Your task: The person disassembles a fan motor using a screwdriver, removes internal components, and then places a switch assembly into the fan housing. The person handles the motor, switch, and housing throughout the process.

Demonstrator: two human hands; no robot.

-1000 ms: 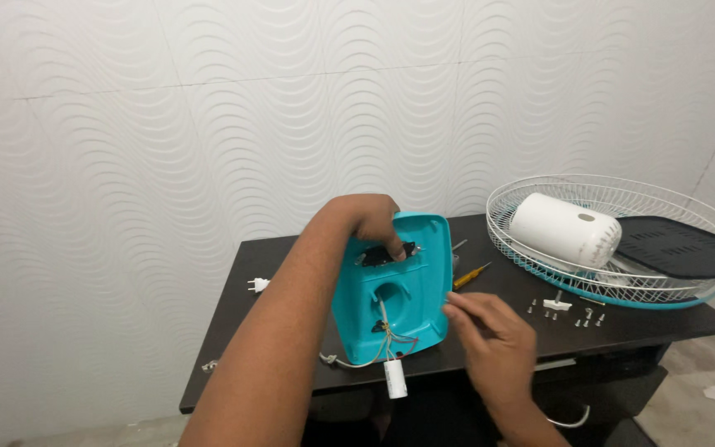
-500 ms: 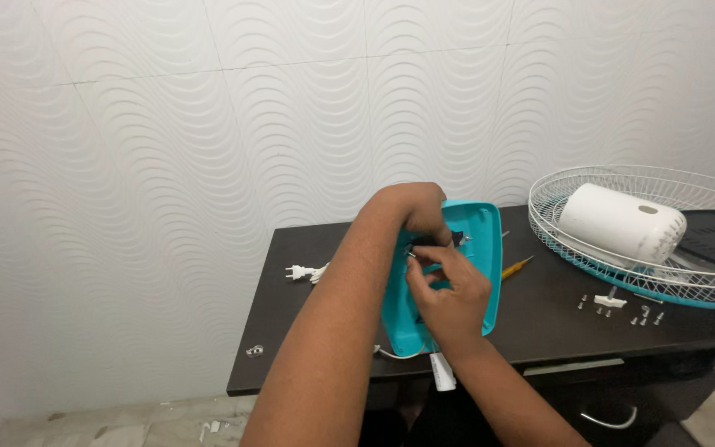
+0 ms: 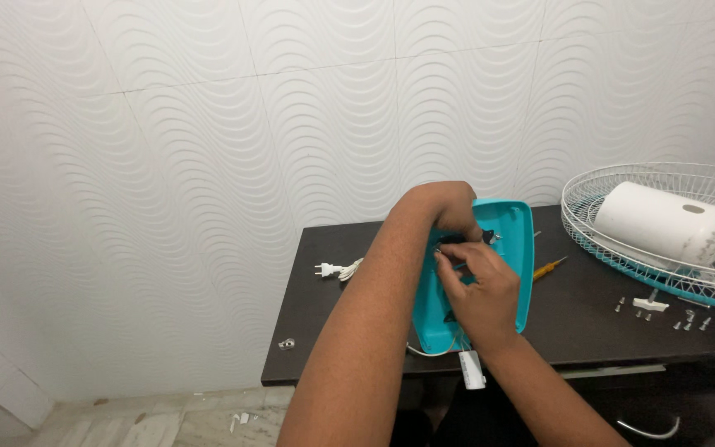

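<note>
**Up close: both hands on a teal plastic fan base**

Here, at the near middle of a dark, matte table (image 3: 573, 314): a teal fan base (image 3: 513, 248), smooth moulded plastic with rounded corners, tipped up on its near edge. Left hand (image 3: 448, 207) hooked over the top rim, fingers curled into the hollow underside. Right hand (image 3: 477, 290) pressed against the same underside, fingertips pinched near a small dark part (image 3: 465, 238) by the left fingers; hard to tell whether actually clamped on it. Hands close together, almost touching. Below the base, thin white wires and a small white oblong connector (image 3: 473, 370) hanging over the table's near edge.

To the left, a white two-pin plug (image 3: 330, 269) with its cord. Just right of the base, a yellow-handled screwdriver (image 3: 549, 267). Far right, a round white wire grille (image 3: 664, 178) with a teal rim, cradling a glossy white motor housing (image 3: 664, 222). In front of it, scattered small metal screws (image 3: 688, 321). Behind everything, white wall panels (image 3: 208, 149) embossed with wavy ridges.
</note>
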